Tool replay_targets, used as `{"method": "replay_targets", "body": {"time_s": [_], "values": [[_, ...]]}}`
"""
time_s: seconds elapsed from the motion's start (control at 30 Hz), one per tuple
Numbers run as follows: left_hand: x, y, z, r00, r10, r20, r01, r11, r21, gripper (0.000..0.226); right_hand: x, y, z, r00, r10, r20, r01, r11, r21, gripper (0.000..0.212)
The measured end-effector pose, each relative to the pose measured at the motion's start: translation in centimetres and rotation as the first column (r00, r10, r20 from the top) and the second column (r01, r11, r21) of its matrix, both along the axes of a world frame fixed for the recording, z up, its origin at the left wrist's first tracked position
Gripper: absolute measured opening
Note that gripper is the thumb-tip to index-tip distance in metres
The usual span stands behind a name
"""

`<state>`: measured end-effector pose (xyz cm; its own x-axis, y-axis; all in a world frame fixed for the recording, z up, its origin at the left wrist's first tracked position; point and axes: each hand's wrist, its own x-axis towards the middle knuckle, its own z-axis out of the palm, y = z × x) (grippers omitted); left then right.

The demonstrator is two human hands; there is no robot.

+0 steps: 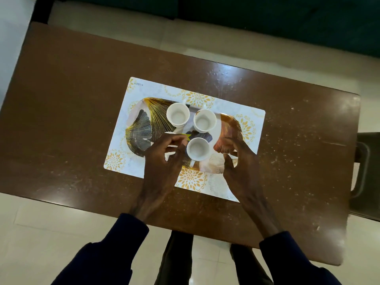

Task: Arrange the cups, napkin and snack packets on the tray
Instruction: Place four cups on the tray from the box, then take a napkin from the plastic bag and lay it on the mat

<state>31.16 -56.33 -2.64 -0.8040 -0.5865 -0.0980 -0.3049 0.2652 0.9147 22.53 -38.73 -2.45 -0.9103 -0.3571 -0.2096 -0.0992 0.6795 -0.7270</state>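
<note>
A leaf-patterned tray (141, 128) lies on a white and gold placemat (144, 89). Three empty white cups stand on it: back left cup (177, 114), back right cup (205, 120), front cup (198, 149). My left hand (164, 159) is curled over the tray just left of the front cup. Its fingertips meet at the corner of a yellow snack packet (186, 136), and a white napkin (170, 155) shows under the palm. Most of both is hidden. My right hand (239, 161) hovers with its fingers apart over the tray's front right rim.
The placemat sits on a brown table (72, 120) whose front edge is close to my legs. A grey chair (366, 165) stands at the table's right end. Dark green upholstery (287, 21) lies beyond the far edge.
</note>
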Motion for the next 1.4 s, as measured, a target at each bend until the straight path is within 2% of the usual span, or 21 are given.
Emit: {"method": "replay_targets", "body": {"time_s": [0.3, 0.47, 0.6, 0.73, 0.9, 1.03, 1.13, 1.23, 1.4], "values": [[-3.9, 6.0, 0.8, 0.986, -0.159, 0.053, 0.158, 0.987, 0.029, 0.007, -3.0, 6.3, 0.8, 0.994, -0.097, 0.045, 0.099, 0.994, -0.041, 0.034], [-6.1, 12.3, 1.2, 0.961, -0.251, 0.119, 0.243, 0.967, 0.075, 0.013, -5.6, 12.5, 1.6, 0.998, -0.061, 0.023, 0.062, 0.995, -0.08, 0.032], [-8.6, 18.1, 1.7, 0.948, -0.3, 0.11, 0.287, 0.95, 0.122, 0.011, -7.4, 18.6, 2.2, 0.998, -0.062, 0.017, 0.063, 0.998, -0.013, 0.036], [-11.4, 24.5, 2.1, 0.926, -0.353, 0.137, 0.336, 0.933, 0.129, 0.017, -9.1, 25.1, 2.4, 0.993, -0.115, 0.023, 0.115, 0.993, 0.006, 0.028], [-14.8, 32.3, 2.3, 0.874, -0.447, 0.188, 0.423, 0.893, 0.155, 0.02, -11.0, 33.0, 2.3, 0.986, -0.145, -0.087, 0.147, 0.989, 0.019, 0.027], [-17.2, 38.2, 2.4, 0.816, -0.545, 0.193, 0.52, 0.838, 0.165, 0.02, -12.1, 39.3, 2.5, 0.966, -0.227, -0.12, 0.227, 0.974, -0.019, 0.024], [-18.8, 42.8, 2.3, 0.771, -0.611, 0.182, 0.577, 0.79, 0.208, 0.018, -12.5, 43.8, 2.4, 0.937, -0.34, -0.074, 0.339, 0.94, -0.024, 0.035], [-20.1, 46.8, 2.0, 0.74, -0.654, 0.156, 0.616, 0.753, 0.232, 0.017, -12.5, 47.5, 2.2, 0.901, -0.428, -0.065, 0.427, 0.904, -0.036, 0.035], [-22.1, 52.7, 1.1, 0.697, -0.698, 0.166, 0.675, 0.716, 0.177, 0.015, -12.3, 53.4, 1.5, 0.841, -0.537, -0.069, 0.536, 0.844, -0.025, 0.035]]}}
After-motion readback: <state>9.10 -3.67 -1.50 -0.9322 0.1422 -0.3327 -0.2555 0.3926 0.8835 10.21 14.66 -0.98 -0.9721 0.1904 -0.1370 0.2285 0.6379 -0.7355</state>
